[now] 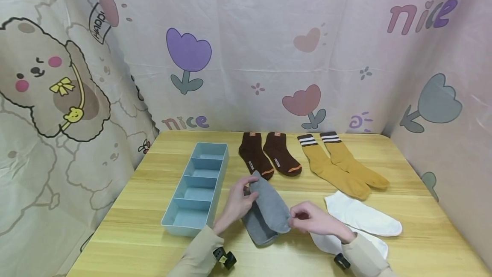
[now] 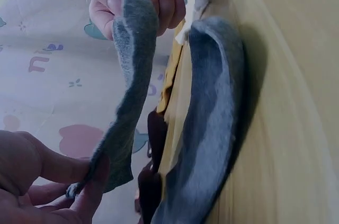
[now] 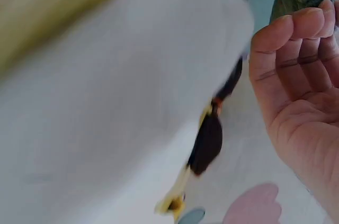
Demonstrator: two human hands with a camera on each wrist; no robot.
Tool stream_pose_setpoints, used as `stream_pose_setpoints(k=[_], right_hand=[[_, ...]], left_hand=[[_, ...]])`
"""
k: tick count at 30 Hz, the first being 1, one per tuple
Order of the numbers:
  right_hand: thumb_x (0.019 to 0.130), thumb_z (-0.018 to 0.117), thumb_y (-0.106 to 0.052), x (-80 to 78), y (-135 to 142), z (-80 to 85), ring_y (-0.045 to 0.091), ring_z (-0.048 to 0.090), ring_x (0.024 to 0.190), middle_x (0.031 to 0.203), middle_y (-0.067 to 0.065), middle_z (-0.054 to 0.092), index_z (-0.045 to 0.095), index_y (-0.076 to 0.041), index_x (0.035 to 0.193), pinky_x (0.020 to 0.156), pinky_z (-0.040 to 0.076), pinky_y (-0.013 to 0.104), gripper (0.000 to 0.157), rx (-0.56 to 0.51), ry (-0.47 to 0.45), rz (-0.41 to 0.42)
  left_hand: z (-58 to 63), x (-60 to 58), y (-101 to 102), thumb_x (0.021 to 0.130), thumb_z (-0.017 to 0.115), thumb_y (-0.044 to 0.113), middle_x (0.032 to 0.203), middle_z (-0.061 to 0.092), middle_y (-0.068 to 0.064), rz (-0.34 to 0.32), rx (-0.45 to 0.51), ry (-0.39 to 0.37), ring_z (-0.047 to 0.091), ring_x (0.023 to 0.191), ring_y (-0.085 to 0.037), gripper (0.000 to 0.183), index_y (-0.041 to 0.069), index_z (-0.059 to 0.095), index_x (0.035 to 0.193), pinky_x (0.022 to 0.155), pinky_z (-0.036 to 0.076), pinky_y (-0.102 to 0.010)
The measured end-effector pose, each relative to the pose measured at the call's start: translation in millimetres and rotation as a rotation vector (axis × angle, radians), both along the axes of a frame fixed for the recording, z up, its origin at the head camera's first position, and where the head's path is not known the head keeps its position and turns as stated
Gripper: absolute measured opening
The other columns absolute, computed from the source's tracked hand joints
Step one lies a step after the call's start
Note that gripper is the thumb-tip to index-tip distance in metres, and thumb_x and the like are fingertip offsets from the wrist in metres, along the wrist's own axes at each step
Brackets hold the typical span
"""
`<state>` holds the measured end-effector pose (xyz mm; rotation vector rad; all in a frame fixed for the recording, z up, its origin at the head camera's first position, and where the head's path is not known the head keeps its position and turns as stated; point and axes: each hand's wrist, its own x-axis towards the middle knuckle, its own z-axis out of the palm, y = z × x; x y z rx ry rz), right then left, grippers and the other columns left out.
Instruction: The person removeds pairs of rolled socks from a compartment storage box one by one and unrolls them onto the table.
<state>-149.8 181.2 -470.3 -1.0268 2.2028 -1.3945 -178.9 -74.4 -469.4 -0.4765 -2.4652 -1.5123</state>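
Note:
Both hands hold one grey sock (image 1: 270, 204) up off the table, stretched between them. My left hand (image 1: 239, 198) pinches its upper end between thumb and fingers. At the toe-side end, my right hand (image 1: 313, 218) pinches the fabric with curled fingers. A second grey sock (image 1: 258, 225) lies on the table just below, partly covered by the raised one in the head view. In the left wrist view the lower sock (image 2: 209, 123) shows apart from the held sock (image 2: 132, 86). White socks (image 1: 363, 215) lie under and beside my right forearm.
A light blue box with several compartments (image 1: 211, 219) stands left of my left hand. Two brown socks (image 1: 282, 155) lie at the back, and two mustard socks with striped cuffs (image 1: 334, 166) lie back right. A printed curtain (image 1: 246, 54) hangs behind the table.

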Motion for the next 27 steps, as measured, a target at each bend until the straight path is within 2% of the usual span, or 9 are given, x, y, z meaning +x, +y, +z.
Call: stream_pose_setpoints(k=[4,10,16,21,24,27], right_hand=[[0.092,0.061,-0.005,-1.4,13.9,2.0,-0.008,0.047,0.054,0.057,0.009,0.053,0.057,-0.004,0.07,0.048,0.042,0.016,0.023,0.079,0.042,-0.055],[0.087,0.063,-0.004,-5.3,27.6,2.9,-0.01,0.043,0.058,0.062,-0.013,0.053,0.059,-0.01,0.066,0.052,0.041,0.014,0.023,0.183,0.158,-0.083],[0.086,0.064,-0.004,-4.2,28.9,4.4,-0.01,0.04,0.056,0.06,-0.014,0.052,0.06,-0.011,0.064,0.051,0.039,0.014,0.024,0.259,0.195,-0.056],[0.084,0.067,-0.006,-2.1,26.2,4.9,-0.01,0.037,0.054,0.057,-0.017,0.046,0.057,-0.012,0.06,0.051,0.034,0.012,0.026,0.343,0.229,-0.065],[0.084,0.068,-0.008,-1.4,26.1,5.0,-0.01,0.034,0.051,0.055,-0.019,0.04,0.052,-0.011,0.058,0.049,0.031,0.012,0.031,0.369,0.216,-0.076],[0.085,0.07,-0.011,-0.7,28.4,5.6,-0.01,0.033,0.048,0.054,-0.02,0.038,0.052,-0.012,0.057,0.047,0.029,0.012,0.033,0.385,0.166,-0.096]], left_hand=[[-2.7,-5.2,10.7,0.079,0.071,-0.009,0.12,0.066,-0.022,-0.056,-0.006,-0.052,0.062,0.077,-0.016,0.038,-0.003,0.068,0.116,0.067,0.05,-0.017],[-12.5,-11.1,21.1,0.083,0.072,-0.006,0.122,0.064,-0.022,-0.145,-0.047,-0.136,0.068,0.085,-0.021,0.038,-0.004,0.066,0.12,0.07,0.053,-0.017],[-18.9,-11.7,22.3,0.086,0.069,-0.002,0.121,0.064,-0.02,-0.195,-0.175,-0.154,0.066,0.091,-0.022,0.036,-0.007,0.065,0.121,0.077,0.054,-0.023],[-19.8,-9.6,18.8,0.088,0.068,0.004,0.12,0.064,-0.019,-0.216,-0.304,-0.144,0.064,0.092,-0.022,0.037,-0.007,0.066,0.122,0.079,0.053,-0.027],[-19.7,-7.8,17.2,0.089,0.068,0.008,0.125,0.062,-0.02,-0.209,-0.349,-0.146,0.062,0.102,-0.026,0.036,-0.006,0.067,0.122,0.086,0.052,-0.035],[-19.8,-6.3,16.7,0.09,0.068,0.009,0.131,0.058,-0.021,-0.186,-0.378,-0.146,0.056,0.114,-0.031,0.034,-0.004,0.068,0.121,0.095,0.049,-0.044]])
